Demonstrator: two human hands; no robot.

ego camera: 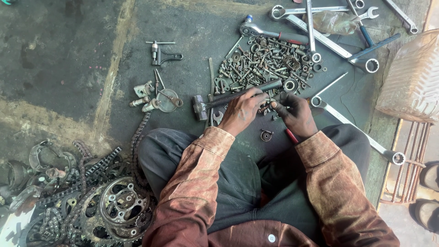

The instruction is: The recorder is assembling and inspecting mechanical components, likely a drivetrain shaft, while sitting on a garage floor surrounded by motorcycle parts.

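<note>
Together, hands [270,110] pinching small bolt [266,107], hammer [228,98] beside

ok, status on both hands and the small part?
Left hand and right hand both pinching a small metal part. Hammer lies behind them. Bolt pile close ahead.

Dark, oily concrete floor [59,50] under me. On it, straight ahead: a heap of bolts and nuts [267,59], a hammer [228,98] lying across its near edge, a ratchet [274,33] and long spanners [320,36] beyond. At my left knee, a pile of sprockets and chains [91,201]. A chain tool [161,52] lies apart.
</note>
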